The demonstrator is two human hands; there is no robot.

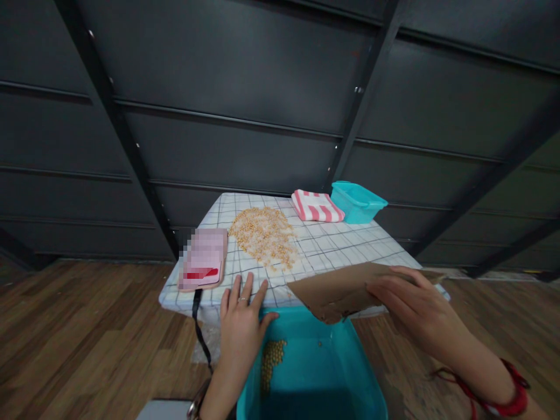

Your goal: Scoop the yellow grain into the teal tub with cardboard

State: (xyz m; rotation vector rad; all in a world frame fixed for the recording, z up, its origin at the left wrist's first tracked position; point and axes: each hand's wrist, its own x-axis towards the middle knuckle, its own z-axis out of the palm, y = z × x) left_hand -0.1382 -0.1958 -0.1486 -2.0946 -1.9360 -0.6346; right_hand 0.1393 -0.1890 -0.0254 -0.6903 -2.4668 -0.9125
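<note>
My right hand (pixel 409 303) grips a folded piece of brown cardboard (pixel 336 289), tilted with its lower corner over a large teal tub (pixel 306 373) held below the table's front edge. Some yellow beans (pixel 271 359) lie inside the tub at its left. My left hand (pixel 242 318) rests on the table's front edge with fingers stretched flat and the thumb against the tub's rim. A pile of yellow beans mixed with white grains (pixel 265 233) is spread on the checked tablecloth (pixel 341 245).
A pink phone (pixel 203 259) with a black strap lies at the table's left front corner. A red-and-white striped cloth (pixel 317 206) and a small teal container (pixel 356 201) sit at the far right. Dark panelled wall behind, wooden floor around.
</note>
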